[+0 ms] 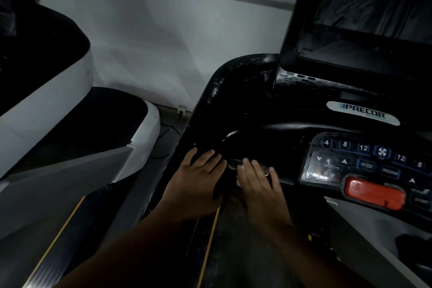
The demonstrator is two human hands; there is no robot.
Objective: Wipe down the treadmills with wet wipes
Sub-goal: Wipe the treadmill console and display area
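Observation:
In dim light a black Precor treadmill console [233,105] fills the right half of the head view. My left hand [198,177] lies flat on the console's lower left edge, fingers straight. My right hand [257,182] is beside it with straight fingers pressing on the handlebar area. A small pale bit of wet wipe [239,183] shows at the thumb side of my right hand; the rest is hidden under the palm. The two hands are a few centimetres apart.
The button panel [364,163] and a red stop button [374,194] lie right of my hands, below the dark screen [364,49]. A white and black neighbouring machine [46,91] stands at left. A wall socket [181,109] with a cable sits by the floor. The belt [245,252] runs below.

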